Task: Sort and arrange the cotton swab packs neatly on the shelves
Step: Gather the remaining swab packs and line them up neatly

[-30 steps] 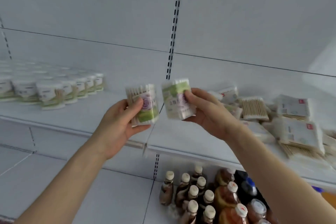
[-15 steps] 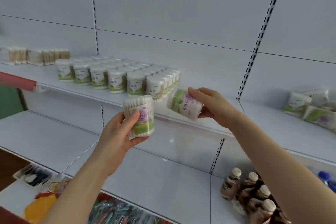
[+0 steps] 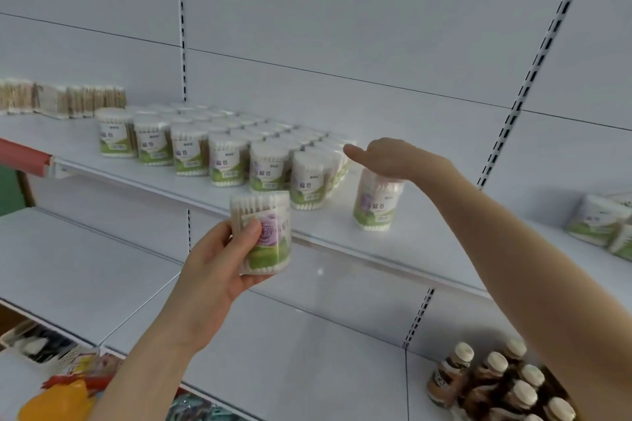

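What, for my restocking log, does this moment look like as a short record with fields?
left hand: grips the held pack, in front of the shelf
right hand: flat on top of the standing pack
standing pack: upright on the shelf, right of the arranged rows, gap between
lying packs: far right of the shelf, unsorted
bottles: lower right
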{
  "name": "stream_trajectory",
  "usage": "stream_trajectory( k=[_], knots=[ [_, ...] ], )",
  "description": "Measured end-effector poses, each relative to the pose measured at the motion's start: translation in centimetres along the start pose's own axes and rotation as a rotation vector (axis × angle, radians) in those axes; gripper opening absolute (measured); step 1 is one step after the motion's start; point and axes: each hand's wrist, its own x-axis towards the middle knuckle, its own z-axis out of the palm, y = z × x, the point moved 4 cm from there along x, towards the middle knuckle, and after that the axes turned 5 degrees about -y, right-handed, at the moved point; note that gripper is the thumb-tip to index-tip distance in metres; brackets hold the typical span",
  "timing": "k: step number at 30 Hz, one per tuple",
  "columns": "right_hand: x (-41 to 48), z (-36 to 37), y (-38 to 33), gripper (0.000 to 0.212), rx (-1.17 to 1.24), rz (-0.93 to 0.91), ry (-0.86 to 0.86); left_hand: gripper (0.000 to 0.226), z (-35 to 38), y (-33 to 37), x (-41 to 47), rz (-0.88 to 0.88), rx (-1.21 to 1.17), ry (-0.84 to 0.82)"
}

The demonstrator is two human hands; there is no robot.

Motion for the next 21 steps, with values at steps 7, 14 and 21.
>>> stream_trajectory(
  k=[7, 14, 21],
  knots=[
    [-3.6, 0.4, 3.3, 0.038, 0.42, -0.248, -0.053, 0.08, 2.6, 0.3, 4.1, 0.045, -0.009, -0.09],
    [3.8, 1.5, 6.2, 0.026, 0.45, -0.126, 0.278, 0.086, 3.6, 0.3, 6.0, 0.065, 0.017, -0.141],
    [8.7, 2.0, 6.9, 0.048, 0.029, -0.067, 0.208, 0.064, 3.9, 1.2, 6.7, 0.057, 0.018, -0.219]
  ],
)
